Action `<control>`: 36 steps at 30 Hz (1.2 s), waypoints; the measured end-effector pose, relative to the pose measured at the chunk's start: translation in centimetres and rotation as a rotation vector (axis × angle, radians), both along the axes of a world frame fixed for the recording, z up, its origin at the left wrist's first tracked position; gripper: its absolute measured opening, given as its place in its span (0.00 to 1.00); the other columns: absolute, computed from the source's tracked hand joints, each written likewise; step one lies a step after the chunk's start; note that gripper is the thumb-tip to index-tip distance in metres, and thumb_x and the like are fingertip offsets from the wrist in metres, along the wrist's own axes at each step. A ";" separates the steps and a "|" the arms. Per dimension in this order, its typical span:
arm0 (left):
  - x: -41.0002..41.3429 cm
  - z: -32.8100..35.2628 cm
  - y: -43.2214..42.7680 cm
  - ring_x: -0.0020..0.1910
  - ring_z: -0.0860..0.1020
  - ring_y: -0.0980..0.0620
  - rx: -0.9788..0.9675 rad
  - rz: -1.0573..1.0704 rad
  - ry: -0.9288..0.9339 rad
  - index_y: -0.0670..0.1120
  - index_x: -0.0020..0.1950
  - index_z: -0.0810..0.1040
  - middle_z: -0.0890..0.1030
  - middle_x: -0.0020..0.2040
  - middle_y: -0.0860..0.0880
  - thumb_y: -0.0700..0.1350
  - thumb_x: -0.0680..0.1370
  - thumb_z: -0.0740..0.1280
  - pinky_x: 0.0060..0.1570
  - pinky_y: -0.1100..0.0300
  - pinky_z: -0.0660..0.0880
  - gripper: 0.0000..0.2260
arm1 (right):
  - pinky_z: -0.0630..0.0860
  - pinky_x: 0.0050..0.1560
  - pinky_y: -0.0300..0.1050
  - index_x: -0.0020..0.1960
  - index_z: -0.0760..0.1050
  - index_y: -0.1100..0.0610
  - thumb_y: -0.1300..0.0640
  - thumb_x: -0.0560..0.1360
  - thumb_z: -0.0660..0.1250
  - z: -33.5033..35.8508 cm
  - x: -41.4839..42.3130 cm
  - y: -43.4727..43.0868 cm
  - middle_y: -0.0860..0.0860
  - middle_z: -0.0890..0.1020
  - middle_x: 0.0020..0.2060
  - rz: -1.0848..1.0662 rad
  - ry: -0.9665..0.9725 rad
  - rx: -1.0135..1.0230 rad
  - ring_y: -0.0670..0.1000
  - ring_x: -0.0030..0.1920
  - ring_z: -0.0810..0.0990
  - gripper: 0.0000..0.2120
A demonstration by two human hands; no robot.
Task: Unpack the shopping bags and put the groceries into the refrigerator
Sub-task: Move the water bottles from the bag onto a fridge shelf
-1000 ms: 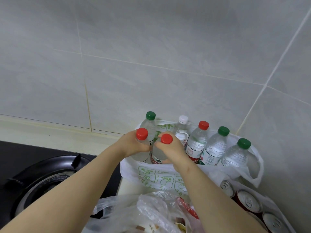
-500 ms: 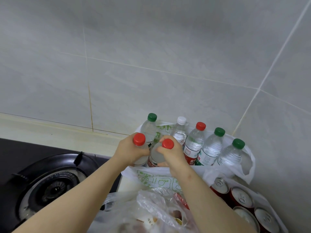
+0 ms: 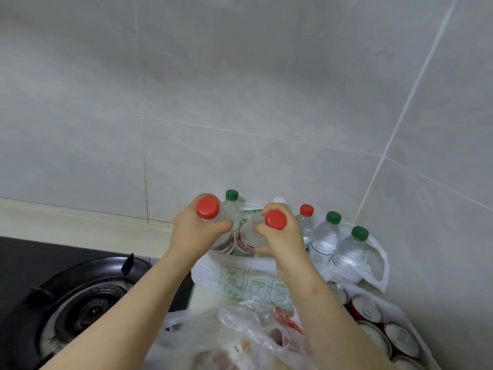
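Both forearms reach forward side by side over the worktop [image 3: 80,225], backs of the hands up. The left hand [image 3: 196,233] has the left bottle [image 3: 208,209] by the shoulder, its red cap poking out above thumb and forefinger, and the grip is wrapped tight round the neck. The right hand [image 3: 282,239] matches it on the right bottle [image 3: 275,219], fingers curled just under its red cap, and that grip is closed too. Both bottles are upright and just beside each other, at the mouth of the white bag [image 3: 240,279] in the corner. Five more bottles [image 3: 324,241] stand in the bag, behind and to the right. Cans [image 3: 368,311] sit beside the bag on the right, a clear bag [image 3: 240,332] lies nearer, and a burner [image 3: 90,308] is on the left.
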State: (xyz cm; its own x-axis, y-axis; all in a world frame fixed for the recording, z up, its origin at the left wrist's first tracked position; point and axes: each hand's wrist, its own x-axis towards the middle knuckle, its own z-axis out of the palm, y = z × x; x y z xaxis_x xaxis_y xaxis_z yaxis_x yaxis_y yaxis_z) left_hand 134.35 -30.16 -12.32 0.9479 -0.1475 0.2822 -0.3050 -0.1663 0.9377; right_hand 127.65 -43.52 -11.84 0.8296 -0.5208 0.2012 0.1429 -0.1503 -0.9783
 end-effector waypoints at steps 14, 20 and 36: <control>-5.5 3.5 9.7 0.49 0.79 0.49 -0.352 0.147 -0.070 0.59 0.45 0.75 0.79 0.47 0.53 0.46 0.59 0.73 0.42 0.45 0.81 0.17 | 0.81 0.45 0.57 0.39 0.73 0.49 0.72 0.69 0.66 5.0 -5.3 8.1 0.30 0.75 0.32 0.081 -0.228 0.036 0.41 0.37 0.76 0.17; -8.0 3.2 15.6 0.46 0.80 0.49 -0.410 0.305 -0.135 0.61 0.45 0.76 0.80 0.45 0.54 0.48 0.59 0.74 0.43 0.44 0.80 0.18 | 0.82 0.44 0.56 0.37 0.73 0.48 0.72 0.69 0.66 4.8 -5.9 13.8 0.36 0.76 0.42 0.127 -0.268 0.128 0.40 0.41 0.78 0.18; -17.1 0.3 33.6 0.40 0.77 0.65 -0.193 0.817 -0.135 0.61 0.44 0.76 0.78 0.40 0.68 0.46 0.60 0.74 0.46 0.46 0.79 0.17 | 0.82 0.42 0.57 0.35 0.74 0.47 0.71 0.68 0.68 1.3 -7.1 31.6 0.32 0.78 0.37 0.669 -0.099 0.149 0.33 0.39 0.78 0.18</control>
